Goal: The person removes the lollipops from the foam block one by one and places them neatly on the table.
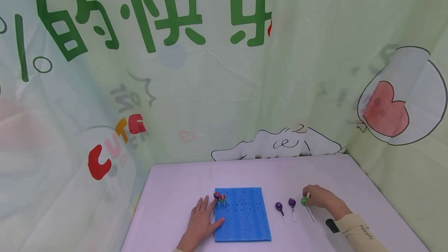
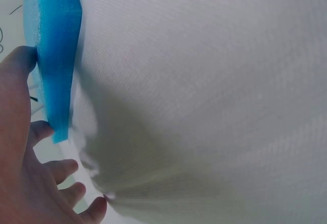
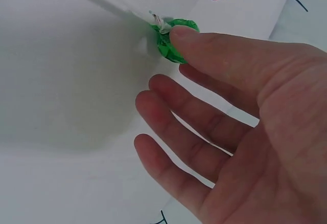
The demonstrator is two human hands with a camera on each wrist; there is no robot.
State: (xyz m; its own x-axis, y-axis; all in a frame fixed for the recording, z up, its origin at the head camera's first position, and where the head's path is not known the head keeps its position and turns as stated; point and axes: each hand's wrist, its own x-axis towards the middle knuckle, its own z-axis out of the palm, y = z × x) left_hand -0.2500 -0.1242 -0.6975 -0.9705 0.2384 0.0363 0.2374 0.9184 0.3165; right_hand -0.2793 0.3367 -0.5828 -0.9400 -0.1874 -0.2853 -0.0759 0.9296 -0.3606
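Note:
A blue foam board (image 1: 241,221) with small holes lies on the table. Two lollipops stand upright at its upper left corner, a purple-red one (image 1: 217,195) and a red-green one (image 1: 222,197). My left hand (image 1: 201,221) rests at the board's left edge, fingers spread and thumb over the top; the left wrist view shows the board's side (image 2: 59,55) by the thumb. With thumb and index finger my right hand (image 1: 316,196) pinches the green-wrapped head of a lollipop (image 3: 171,50), its white stick pointing away from the palm. The index fingertip is hidden behind the candy.
Two purple lollipops, one nearer the board (image 1: 279,206) and one nearer my right hand (image 1: 292,203), lie between board and right hand. A small black object (image 1: 332,226) shows beside the right sleeve. Printed curtains (image 1: 210,100) hang behind the pale table (image 1: 175,186) and at both sides.

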